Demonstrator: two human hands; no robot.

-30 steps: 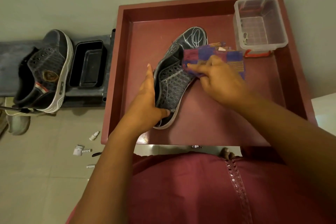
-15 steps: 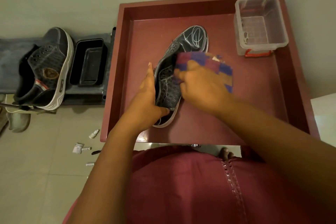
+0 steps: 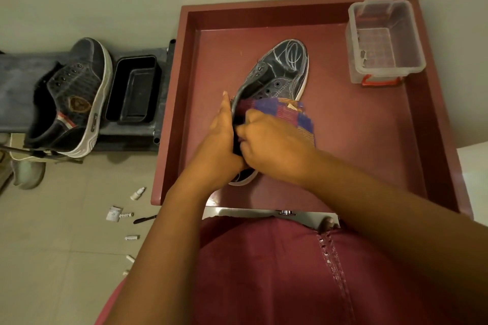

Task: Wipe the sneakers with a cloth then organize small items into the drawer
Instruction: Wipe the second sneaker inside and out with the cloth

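Note:
A dark sneaker lies on the red table top, toe pointing away from me. My left hand grips its heel side, thumb under the rim. My right hand clutches a blue, purple and orange checked cloth and presses it against the sneaker's rear half. The second dark sneaker with a white sole rests on a grey bench at the left. Several small items lie scattered on the floor tiles.
A clear plastic box with a red latch stands at the table's far right corner. A black tray sits on the bench next to the table. A small white bottle lies on the floor by the table's near left corner.
My right hand has slid the cloth from the sneaker's middle back toward its heel, closing up against my left hand. The left hand kept its hold.

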